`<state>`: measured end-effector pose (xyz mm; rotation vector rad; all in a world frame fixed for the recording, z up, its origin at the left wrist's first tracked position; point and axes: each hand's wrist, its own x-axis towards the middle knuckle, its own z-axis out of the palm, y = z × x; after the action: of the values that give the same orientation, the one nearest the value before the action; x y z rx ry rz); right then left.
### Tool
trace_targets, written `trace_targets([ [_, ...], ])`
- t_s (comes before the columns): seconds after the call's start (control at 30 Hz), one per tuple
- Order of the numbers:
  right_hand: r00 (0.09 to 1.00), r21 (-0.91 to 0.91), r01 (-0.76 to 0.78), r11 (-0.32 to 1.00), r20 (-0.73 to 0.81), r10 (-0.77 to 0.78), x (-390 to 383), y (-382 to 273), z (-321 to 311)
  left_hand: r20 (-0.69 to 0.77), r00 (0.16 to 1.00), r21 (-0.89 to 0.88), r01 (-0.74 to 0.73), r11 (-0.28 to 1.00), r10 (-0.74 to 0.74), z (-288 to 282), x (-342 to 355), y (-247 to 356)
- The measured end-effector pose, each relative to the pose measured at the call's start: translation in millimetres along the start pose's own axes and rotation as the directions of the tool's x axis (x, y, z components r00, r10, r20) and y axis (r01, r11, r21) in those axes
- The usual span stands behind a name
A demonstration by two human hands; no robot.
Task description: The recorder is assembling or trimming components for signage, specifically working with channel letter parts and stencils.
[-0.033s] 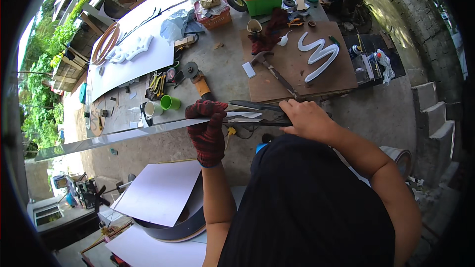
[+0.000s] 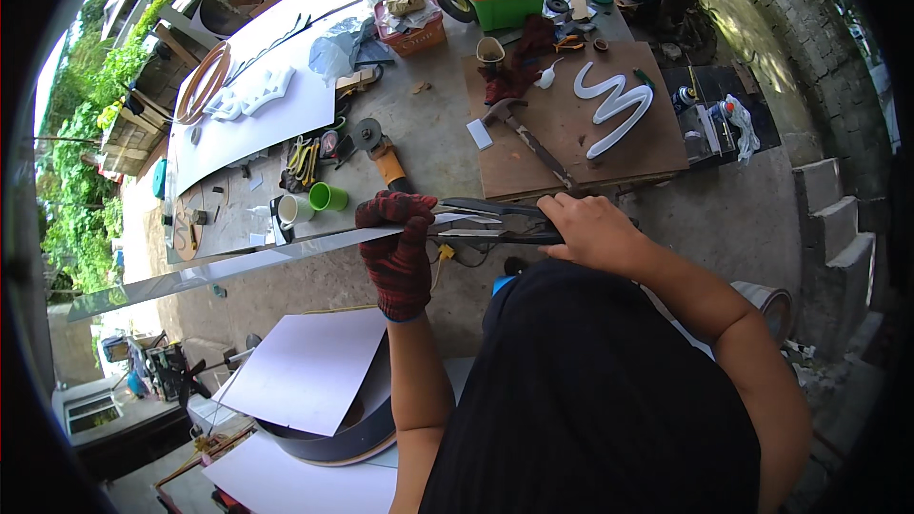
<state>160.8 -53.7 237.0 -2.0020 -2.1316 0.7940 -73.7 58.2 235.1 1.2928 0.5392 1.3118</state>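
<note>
My left hand [image 2: 395,252], in a red and black knit glove, is closed around a long, shiny pale strip [image 2: 238,265]. The strip runs far to the left in front of the table, its far-left end hanging lower. At its right end, a short piece pokes out of the glove toward a black long-jawed hand tool [image 2: 495,209], like pliers or snips. Bare, my right hand [image 2: 595,233] grips the tool's handles. The jaws stand apart, with the strip's end at them; whether they touch it I cannot tell.
On the table lie an angle grinder [image 2: 386,157], a green cup [image 2: 328,197], a white mug [image 2: 293,211] and a hammer [image 2: 528,143] on a brown board [image 2: 666,124]. A white wavy piece [image 2: 619,119] rests there too. White sheets [image 2: 305,371] are stacked below my left arm.
The strip's far-left end has dropped a little. My gloved left hand has shifted very slightly left, while my right hand and the tool look nearly the same.
</note>
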Motion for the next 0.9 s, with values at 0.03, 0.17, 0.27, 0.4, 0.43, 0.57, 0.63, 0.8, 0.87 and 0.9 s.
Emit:
trace_targets([
  [0.03,1.0,0.001,0.0,1.0,0.001,0.0,0.0,0.5,1.6,-0.013,1.0,0.024,0.007,1.0,-0.007,0.8,1.9,0.3],
  [0.17,1.0,0.028,0.012,1.0,-0.015,-0.012,0.2,0.3,3.4,-0.035,0.999,0.078,0.043,0.996,-0.04,-1.3,4.5,2.0],
  [0.27,0.999,0.023,0.029,0.999,-0.038,-0.028,2.5,2.8,2.5,-0.027,0.999,0.059,0.027,0.998,-0.025,-0.4,6.6,2.4],
  [0.4,0.998,0.011,0.046,0.999,-0.049,-0.046,4.4,5.1,-0.9,-0.018,1.0,0.024,0.026,0.999,-0.025,1.6,8.3,2.7],
  [0.43,0.998,0.011,0.047,0.999,-0.05,-0.046,4.8,5.5,-1.2,-0.024,0.999,0.037,0.034,0.999,-0.033,1.7,7.7,3.3],
  [0.57,0.995,0.007,0.058,0.998,-0.08,-0.058,6.2,5.6,-2.9,-0.023,0.999,0.054,0.034,0.998,-0.033,2.1,8.3,3.8],
  [0.63,0.995,0.002,0.062,0.998,-0.081,-0.062,6.7,5.7,-3.0,-0.019,0.999,0.06,0.028,0.998,-0.027,1.2,8.5,3.2],
  [0.8,0.994,-0.009,0.071,0.997,-0.085,-0.072,8.6,7.7,-3.1,-0.037,0.999,0.056,0.028,0.998,-0.026,1.2,6.7,4.2],
  [0.87,0.994,-0.003,0.071,0.997,-0.083,-0.071,9.7,9.7,-2.5,-0.033,0.998,0.023,0.049,0.999,-0.048,-2.7,5.1,2.2],
  [0.9,0.994,0.003,0.07,0.998,-0.081,-0.069,10.3,10.3,-2.5,-0.033,0.998,0.023,0.048,0.999,-0.047,-3.4,3.6,1.9],
])
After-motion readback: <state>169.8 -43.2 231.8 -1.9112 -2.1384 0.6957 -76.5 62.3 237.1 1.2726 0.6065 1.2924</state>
